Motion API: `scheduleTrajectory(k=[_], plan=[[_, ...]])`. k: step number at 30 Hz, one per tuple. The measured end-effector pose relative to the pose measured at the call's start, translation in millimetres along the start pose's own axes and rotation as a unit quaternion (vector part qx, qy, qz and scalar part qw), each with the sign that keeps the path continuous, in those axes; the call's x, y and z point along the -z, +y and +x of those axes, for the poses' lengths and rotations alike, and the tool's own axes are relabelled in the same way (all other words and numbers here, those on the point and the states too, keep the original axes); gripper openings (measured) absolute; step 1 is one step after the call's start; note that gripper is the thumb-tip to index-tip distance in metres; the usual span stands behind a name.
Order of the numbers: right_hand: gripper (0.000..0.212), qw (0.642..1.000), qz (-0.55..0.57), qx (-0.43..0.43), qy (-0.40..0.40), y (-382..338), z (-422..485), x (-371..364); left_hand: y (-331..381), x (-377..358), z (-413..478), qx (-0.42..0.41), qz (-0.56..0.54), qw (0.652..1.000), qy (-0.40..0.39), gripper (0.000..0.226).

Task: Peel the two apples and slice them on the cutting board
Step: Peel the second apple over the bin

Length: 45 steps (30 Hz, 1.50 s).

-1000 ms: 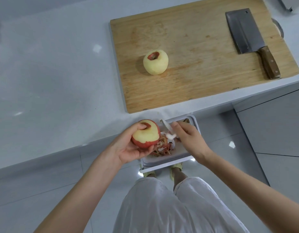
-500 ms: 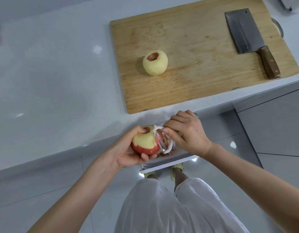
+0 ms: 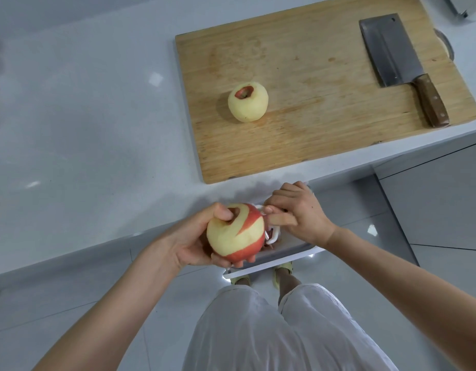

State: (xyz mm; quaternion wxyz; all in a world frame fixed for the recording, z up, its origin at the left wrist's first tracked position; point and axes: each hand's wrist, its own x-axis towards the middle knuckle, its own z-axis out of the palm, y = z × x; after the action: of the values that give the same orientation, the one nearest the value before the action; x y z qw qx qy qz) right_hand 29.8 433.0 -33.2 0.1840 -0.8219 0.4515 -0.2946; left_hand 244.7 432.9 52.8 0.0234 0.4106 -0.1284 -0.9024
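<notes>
While the left hand [image 3: 188, 245] grips the half-peeled apple [image 3: 235, 234] beyond the front edge of the counter [image 3: 97, 129], the right hand [image 3: 303, 212] pinches a peeler [image 3: 274, 234] against it; the peeled apple [image 3: 248, 101] sits near the left edge of the cutting board [image 3: 311, 116].

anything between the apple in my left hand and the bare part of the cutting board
Nothing visible does. The left hand holds the half-peeled apple; the middle of the cutting board is bare, the peeled apple at its left, the cleaver at its right.
</notes>
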Motion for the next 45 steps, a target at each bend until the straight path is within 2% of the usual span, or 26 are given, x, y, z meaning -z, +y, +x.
scheduleTrajectory(k=[3, 4, 5, 6, 7, 9, 10, 12, 14, 16, 18, 20, 21, 22, 23, 24, 25, 26, 27, 28, 29, 30, 34, 38, 43, 45], plan=[[0.043, 0.996, 0.026, -0.081, -0.016, 2, -7, -7, 8, -7, -1, -0.034, 0.012, 0.998, 0.047, 0.057], [0.04, 0.988, 0.049, -0.141, -0.044, 1, -7, -5, 9, -6, 0, -0.045, 0.021, 0.995, 0.087, 0.051], [0.037, 0.97, 0.056, -0.208, -0.111, -2, -5, 1, 10, -5, 1, -0.054, 0.031, 0.989, 0.134, 0.044], [0.031, 0.93, 0.049, -0.293, -0.214, -3, -3, 3, 10, -4, 1, -0.061, 0.042, 0.982, 0.172, 0.04], [0.028, 0.882, 0.065, -0.374, -0.277, -7, -1, 5, 9, -3, 4, -0.065, 0.051, 0.977, 0.196, 0.04], [0.041, 0.762, 0.092, -0.469, -0.438, -4, -3, 0, 8, -2, 8, -0.073, 0.066, 0.968, 0.229, 0.047], [0.057, 0.706, 0.164, -0.5, -0.473, -6, -5, -3, 7, 0, 10, -0.076, 0.074, 0.964, 0.243, 0.05], [0.079, 0.606, 0.282, -0.581, -0.465, -6, -9, -7, 5, 2, 13, -0.082, 0.078, 0.957, 0.267, 0.044], [0.076, 0.564, 0.331, -0.589, -0.475, -6, -12, -8, 3, 3, 15, -0.082, 0.056, 0.956, 0.278, 0.032], [0.062, 0.532, 0.38, -0.599, -0.461, -8, -8, -4, 1, 4, 17, -0.079, 0.029, 0.956, 0.282, 0.029], [0.05, 0.498, 0.431, -0.617, -0.431, -9, -4, 2, -1, 4, 19, -0.081, -0.006, 0.954, 0.288, 0.029], [0.047, 0.477, 0.484, -0.624, -0.386, -11, -3, 10, -1, 4, 20, -0.085, -0.04, 0.951, 0.295, 0.03], [0.046, 0.486, 0.499, -0.622, -0.357, -14, -1, 14, -2, 4, 19, -0.086, -0.053, 0.949, 0.3, 0.029], [0.046, 0.517, 0.492, -0.621, -0.323, -20, 2, 17, -2, 4, 19, -0.087, -0.065, 0.946, 0.306, 0.028], [0.048, 0.575, 0.457, -0.615, -0.288, -29, 5, 22, -3, 5, 19, -0.085, -0.078, 0.944, 0.31, 0.028], [0.05, 0.653, 0.393, -0.595, -0.256, -38, 8, 25, -3, 5, 19, -0.084, -0.089, 0.942, 0.311, 0.027], [0.052, 0.747, 0.3, -0.547, -0.229, -46, 9, 25, -4, 5, 20, -0.084, -0.098, 0.943, 0.308, 0.026], [0.051, 0.845, 0.189, -0.462, -0.193, -54, 9, 23, -4, 4, 21, -0.085, -0.103, 0.944, 0.303, 0.024], [0.05, 0.926, 0.069, -0.344, -0.14, -56, 8, 20, -5, 4, 21, -0.086, -0.102, 0.945, 0.298, 0.021], [0.047, 0.969, -0.028, -0.231, -0.082, -54, 5, 15, -6, 3, 23, -0.086, -0.098, 0.946, 0.297, 0.017], [0.043, 0.983, -0.093, -0.153, -0.039, -51, 2, 11, -6, 3, 24, -0.087, -0.094, 0.947, 0.295, 0.014], [0.04, 0.985, -0.129, -0.11, -0.011, -49, 1, 8, -7, 2, 24, -0.088, -0.092, 0.948, 0.292, 0.012], [0.034, 0.984, -0.174, -0.035, 0.035, -51, 8, 4, -9, 0, 27, -0.09, -0.091, 0.951, 0.281, 0.012], [0.034, 0.984, -0.168, -0.008, 0.053, -49, 12, 4, -11, -2, 28, -0.084, -0.098, 0.955, 0.267, 0.015], [0.03, 0.991, -0.133, -0.015, 0.024, -26, 6, 13, -14, 4, 20, -0.068, -0.096, 0.964, 0.237, 0.012], [0.026, 0.994, -0.107, -0.021, 0.005, -22, 5, 13, -14, 4, 15, -0.066, -0.082, 0.971, 0.214, 0.018]])
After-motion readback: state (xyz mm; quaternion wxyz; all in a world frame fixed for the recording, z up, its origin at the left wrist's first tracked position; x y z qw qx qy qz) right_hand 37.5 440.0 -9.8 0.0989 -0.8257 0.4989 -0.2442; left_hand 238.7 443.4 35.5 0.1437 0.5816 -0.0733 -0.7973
